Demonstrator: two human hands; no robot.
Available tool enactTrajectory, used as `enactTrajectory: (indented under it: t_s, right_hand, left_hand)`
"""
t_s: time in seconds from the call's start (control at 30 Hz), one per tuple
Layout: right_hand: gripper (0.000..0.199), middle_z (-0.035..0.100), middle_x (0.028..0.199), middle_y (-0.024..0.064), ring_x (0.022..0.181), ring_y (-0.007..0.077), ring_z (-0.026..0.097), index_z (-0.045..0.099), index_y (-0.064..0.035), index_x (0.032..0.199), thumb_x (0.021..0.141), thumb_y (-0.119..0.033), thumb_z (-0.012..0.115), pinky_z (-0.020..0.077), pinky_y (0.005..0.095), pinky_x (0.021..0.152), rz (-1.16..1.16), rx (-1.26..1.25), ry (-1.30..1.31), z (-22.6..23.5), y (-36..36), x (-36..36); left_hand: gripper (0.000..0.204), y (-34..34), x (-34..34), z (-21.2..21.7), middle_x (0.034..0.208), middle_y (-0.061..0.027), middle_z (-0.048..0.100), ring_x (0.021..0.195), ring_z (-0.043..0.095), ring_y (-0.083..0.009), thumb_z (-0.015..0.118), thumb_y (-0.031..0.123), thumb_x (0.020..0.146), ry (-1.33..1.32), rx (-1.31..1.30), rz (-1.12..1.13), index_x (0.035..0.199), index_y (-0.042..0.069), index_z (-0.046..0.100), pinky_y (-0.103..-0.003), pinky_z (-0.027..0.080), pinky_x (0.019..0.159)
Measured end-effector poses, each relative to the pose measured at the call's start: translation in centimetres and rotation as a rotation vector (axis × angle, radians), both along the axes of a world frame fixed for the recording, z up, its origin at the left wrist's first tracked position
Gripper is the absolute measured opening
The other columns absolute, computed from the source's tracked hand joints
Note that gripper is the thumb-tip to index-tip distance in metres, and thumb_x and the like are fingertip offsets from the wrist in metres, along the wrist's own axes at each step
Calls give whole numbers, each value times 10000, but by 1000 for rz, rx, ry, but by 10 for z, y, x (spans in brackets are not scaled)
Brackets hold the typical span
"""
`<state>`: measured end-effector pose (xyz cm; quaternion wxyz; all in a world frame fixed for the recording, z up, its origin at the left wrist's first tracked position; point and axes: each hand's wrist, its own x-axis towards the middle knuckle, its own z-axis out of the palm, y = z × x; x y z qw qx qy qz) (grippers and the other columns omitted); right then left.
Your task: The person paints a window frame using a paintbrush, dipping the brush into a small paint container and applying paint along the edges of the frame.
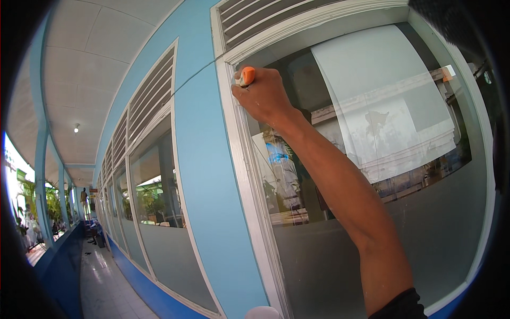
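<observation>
My right hand [261,95] is raised to the upper left corner of a large window, its fingers closed around a tool with an orange handle [247,75]. The rounded end of that handle points toward me. Its working end is hidden behind my fingers, so I cannot tell its kind. My knuckles are close to the white window frame [241,154], and whitish specks dot the skin. Behind my forearm is the window glass [319,260], with reflections across it. My left hand is out of view.
Pale sheets [382,95] hang behind the glass. A thin cable [196,74] crosses the light blue wall [207,159]. Slatted vents [154,80] top the neighbouring windows. A rounded white object [263,312] shows at the lower edge. A tiled walkway [109,282] runs left toward a distant person [84,198].
</observation>
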<state>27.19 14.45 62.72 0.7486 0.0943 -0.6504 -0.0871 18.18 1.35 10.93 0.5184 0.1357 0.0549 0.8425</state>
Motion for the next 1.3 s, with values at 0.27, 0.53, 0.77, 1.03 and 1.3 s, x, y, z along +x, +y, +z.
enactTrajectory:
  t_s: [0.27, 0.53, 0.77, 1.03, 1.3]
  right_hand:
    - [164, 683, 803, 184, 779, 355, 673, 659, -5, 926, 816, -125, 675, 546, 409, 753, -74, 48, 28, -3, 15, -13]
    - [126, 671, 747, 192, 742, 386, 658, 639, -11, 779, 756, -134, 624, 550, 438, 747, -115, -136, -62, -9, 9, -5]
    - [43, 660, 720, 177, 715, 386, 648, 627, -27, 765, 767, -68, 615, 548, 439, 725, 18, 15, 68, -1, 12, -9]
    - [227, 696, 755, 158, 705, 261, 684, 708, 3, 970, 786, -126, 673, 550, 349, 735, -103, -19, 31, -12, 17, -13]
    - [128, 678, 748, 191, 746, 380, 664, 670, -17, 811, 751, -113, 610, 556, 425, 763, -68, -108, -17, -21, 9, -4]
  left_hand:
    - [635, -2, -4, -3, 1339, -96, 606, 1230, 562, -358, 657, 557, 870, 35, -24, 53, 1353, 160, 544, -609, 436, 1050]
    - [622, -1, -8, -3, 1324, -102, 614, 1224, 566, -363, 633, 571, 880, 28, -17, 11, 1343, 163, 554, -606, 440, 1050]
    - [643, 1, -7, 5, 1311, -107, 618, 1212, 571, -366, 614, 602, 877, 41, -61, 21, 1341, 160, 556, -600, 447, 1045]
    - [619, 1, -5, 6, 1316, -100, 616, 1217, 569, -356, 620, 583, 886, 185, -43, 91, 1346, 175, 555, -592, 435, 1062]
    - [628, 2, -9, 6, 1297, -105, 627, 1217, 565, -367, 681, 540, 861, 86, 64, -64, 1344, 158, 557, -595, 436, 1058]
